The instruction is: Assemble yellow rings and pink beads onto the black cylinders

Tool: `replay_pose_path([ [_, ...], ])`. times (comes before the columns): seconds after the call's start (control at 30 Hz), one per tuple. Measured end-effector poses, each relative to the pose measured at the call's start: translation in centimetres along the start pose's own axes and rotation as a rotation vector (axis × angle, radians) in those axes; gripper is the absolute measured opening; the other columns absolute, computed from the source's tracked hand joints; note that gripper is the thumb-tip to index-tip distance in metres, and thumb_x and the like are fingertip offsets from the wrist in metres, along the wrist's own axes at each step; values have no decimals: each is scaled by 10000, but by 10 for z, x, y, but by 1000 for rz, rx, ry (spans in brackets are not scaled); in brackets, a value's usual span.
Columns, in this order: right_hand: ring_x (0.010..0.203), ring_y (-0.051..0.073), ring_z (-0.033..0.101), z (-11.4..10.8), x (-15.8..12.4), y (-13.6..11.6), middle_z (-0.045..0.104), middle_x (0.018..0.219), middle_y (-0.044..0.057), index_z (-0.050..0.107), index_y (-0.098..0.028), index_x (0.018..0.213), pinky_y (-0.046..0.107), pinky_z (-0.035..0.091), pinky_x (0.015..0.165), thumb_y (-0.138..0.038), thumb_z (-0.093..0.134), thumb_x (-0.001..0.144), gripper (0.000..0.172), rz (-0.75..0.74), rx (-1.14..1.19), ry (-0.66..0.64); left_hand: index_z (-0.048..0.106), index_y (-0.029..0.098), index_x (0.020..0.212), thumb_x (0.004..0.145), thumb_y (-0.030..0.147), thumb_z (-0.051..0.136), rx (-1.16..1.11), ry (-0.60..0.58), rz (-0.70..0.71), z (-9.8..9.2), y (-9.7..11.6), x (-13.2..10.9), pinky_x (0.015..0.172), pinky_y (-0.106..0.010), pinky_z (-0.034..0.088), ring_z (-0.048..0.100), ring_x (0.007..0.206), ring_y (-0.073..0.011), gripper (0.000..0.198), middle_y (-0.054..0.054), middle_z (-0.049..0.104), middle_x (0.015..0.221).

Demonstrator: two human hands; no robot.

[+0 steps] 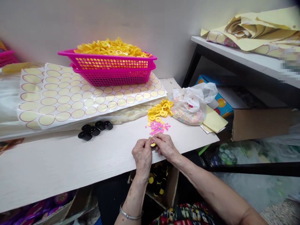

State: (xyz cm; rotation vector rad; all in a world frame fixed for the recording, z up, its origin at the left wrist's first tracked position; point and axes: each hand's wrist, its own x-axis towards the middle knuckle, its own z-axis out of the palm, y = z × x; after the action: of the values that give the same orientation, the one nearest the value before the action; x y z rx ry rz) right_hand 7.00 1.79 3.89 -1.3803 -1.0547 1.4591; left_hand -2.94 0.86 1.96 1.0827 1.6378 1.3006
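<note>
From out here I see left hand [142,153] and right hand [166,147] pinching the yellow-topped piece [153,144], just this side of the pink beads [157,127]; fitting, I'd judge; next move wants steady pressure.

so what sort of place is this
Probably a small assembly workshop: a pink basket heaped with yellow rings, circle-printed sheets and a cardboard box of black-and-yellow pieces suggest it.
</note>
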Motion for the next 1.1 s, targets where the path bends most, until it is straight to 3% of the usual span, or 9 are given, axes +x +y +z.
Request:
replay_pose_path([
  [0.27,324,61,421,-2,9,1,521,450,-44,557,-148,657,171,329,308,-356,644,611,230,114,152,4,626,101,690,630,470,666,-286,-160,-177,-1,8,7,383,-193,293,371,377,-61,376,41,471,444],
  [0.33,323,62,423,-1,9,0,511,434,-45,557,-145,646,167,328,307,-365,645,616,238,96,135,21,647,97,764,655,482,647,-295,-212,-129,-6,8,6,416,-194,331,407,423,-64,400,17,531,529],
  [0.47,317,62,406,-1,5,1,495,414,-44,573,-140,619,177,307,314,-382,652,640,255,-14,144,16,643,124,972,630,394,713,-293,-425,-1,-15,2,4,529,-199,397,462,542,-69,442,-11,612,725],
  [0.6,430,73,475,-13,-7,1,579,551,4,635,-121,677,195,368,401,-446,660,670,326,-66,319,-67,664,126,854,533,296,786,-171,-432,95,-19,4,4,526,-199,371,425,540,-67,383,16,576,665],
  [0.73,722,127,597,-38,-29,-1,645,862,50,668,-150,862,259,484,644,-408,713,657,333,-69,497,-228,672,158,826,582,293,760,-106,-402,256,-25,19,-7,618,-240,424,509,670,-121,293,-21,610,785],
  [0.9,862,187,613,-56,-56,-2,629,1000,77,635,-179,1029,401,483,795,-464,722,635,494,15,512,-483,675,206,896,669,307,704,71,-367,572,-31,36,-33,759,-324,444,536,831,-194,250,-54,631,848],
  [1.0,857,172,600,-58,-65,-8,636,984,69,633,-172,1064,359,479,794,-461,680,687,477,-6,420,-504,659,200,923,725,246,642,240,-421,805,-29,39,-44,758,-346,427,536,806,-197,204,-63,649,848],
  [1.1,911,152,566,-59,-70,-12,647,970,48,650,-164,1060,283,446,824,-349,678,718,389,-98,248,-492,627,183,936,757,201,596,326,-429,952,-26,38,-53,746,-353,411,540,787,-187,182,-66,660,878],
])
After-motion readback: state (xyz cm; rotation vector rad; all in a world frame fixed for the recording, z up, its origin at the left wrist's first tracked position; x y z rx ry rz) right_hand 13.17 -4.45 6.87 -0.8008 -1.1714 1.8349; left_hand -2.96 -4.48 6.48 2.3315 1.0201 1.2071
